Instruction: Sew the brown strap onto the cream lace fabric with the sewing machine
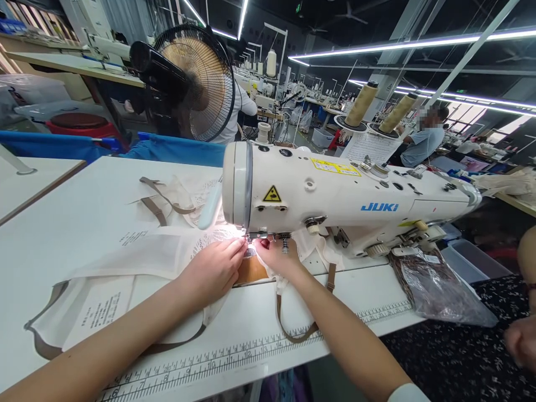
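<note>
A white JUKI sewing machine (318, 190) stands over the table, its lamp lighting the needle area. Beneath the needle lies a cream bra (180, 254) with lace and brown straps, spread to the left on the tabletop. My left hand (215, 265) presses on the lace cloth just left of the needle, fingers together at its edge. Close by on the right, my right hand (278, 255) pinches the fabric near the presser foot. A brown strap (288, 332) loops below that hand. What exactly lies between the fingertips is partly hidden by the machine head.
A printed ruler strip (234, 357) runs along the table's front edge. More cream pieces with brown straps (167, 198) lie behind the left hand. A plastic bag of brown material (439, 285) sits at the right. Behind stands a black fan (192, 84); a person's hand (521, 340) is at far right.
</note>
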Action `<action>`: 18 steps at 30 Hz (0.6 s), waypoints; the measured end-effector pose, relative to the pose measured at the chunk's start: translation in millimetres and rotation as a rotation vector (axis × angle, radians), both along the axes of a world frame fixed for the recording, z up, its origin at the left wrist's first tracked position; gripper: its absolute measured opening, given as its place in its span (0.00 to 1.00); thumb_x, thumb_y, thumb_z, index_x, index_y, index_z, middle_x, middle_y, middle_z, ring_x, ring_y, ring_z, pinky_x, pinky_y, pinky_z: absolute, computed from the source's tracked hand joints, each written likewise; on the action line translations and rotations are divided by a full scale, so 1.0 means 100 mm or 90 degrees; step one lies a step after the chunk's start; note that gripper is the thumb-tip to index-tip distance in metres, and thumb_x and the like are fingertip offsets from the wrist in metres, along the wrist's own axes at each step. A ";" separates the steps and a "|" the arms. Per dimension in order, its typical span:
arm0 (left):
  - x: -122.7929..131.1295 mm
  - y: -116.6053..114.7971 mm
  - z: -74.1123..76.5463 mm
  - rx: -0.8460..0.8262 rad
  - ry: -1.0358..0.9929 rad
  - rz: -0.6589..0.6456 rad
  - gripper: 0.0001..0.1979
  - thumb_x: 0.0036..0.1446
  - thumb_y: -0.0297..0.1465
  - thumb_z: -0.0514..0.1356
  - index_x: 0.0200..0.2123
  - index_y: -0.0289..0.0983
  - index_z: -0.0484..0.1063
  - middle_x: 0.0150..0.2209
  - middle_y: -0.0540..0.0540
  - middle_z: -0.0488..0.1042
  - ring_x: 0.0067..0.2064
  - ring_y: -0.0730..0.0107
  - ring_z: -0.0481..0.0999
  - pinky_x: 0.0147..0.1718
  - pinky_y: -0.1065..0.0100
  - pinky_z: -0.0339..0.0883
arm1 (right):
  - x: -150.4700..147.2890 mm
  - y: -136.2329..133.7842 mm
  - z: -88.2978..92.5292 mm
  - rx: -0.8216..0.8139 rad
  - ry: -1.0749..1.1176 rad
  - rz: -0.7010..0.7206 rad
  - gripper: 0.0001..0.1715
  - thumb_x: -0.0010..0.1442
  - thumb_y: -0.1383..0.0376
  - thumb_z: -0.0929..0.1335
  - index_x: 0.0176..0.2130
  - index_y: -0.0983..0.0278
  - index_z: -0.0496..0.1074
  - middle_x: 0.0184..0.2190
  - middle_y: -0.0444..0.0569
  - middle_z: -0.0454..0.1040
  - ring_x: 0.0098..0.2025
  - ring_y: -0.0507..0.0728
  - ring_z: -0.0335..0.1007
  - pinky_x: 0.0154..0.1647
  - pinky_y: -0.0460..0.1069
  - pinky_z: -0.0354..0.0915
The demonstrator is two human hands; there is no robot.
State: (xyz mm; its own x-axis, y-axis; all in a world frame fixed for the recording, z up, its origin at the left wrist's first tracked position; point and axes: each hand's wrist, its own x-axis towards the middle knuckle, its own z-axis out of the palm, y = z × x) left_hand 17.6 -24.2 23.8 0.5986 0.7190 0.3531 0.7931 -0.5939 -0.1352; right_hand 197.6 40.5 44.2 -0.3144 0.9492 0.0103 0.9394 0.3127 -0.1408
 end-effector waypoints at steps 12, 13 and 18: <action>-0.01 0.00 -0.01 0.041 0.007 -0.009 0.21 0.61 0.22 0.53 0.55 0.26 0.75 0.53 0.34 0.77 0.52 0.53 0.77 0.47 0.59 0.75 | 0.00 -0.02 0.05 -0.010 -0.017 0.000 0.25 0.73 0.58 0.57 0.39 0.56 0.80 0.31 0.44 0.81 0.36 0.54 0.75 0.32 0.47 0.55; -0.01 0.01 -0.01 0.045 0.009 -0.010 0.21 0.60 0.22 0.53 0.55 0.26 0.75 0.53 0.34 0.78 0.52 0.53 0.77 0.47 0.59 0.75 | 0.00 -0.02 0.05 -0.012 -0.018 -0.004 0.25 0.73 0.58 0.57 0.39 0.56 0.81 0.31 0.44 0.81 0.36 0.55 0.75 0.32 0.47 0.55; 0.00 0.01 0.00 0.068 0.020 -0.010 0.21 0.61 0.22 0.52 0.54 0.25 0.75 0.53 0.34 0.78 0.52 0.54 0.78 0.46 0.59 0.75 | -0.01 -0.03 0.09 -0.015 -0.034 0.000 0.26 0.73 0.59 0.56 0.39 0.57 0.80 0.33 0.44 0.81 0.37 0.55 0.76 0.32 0.47 0.53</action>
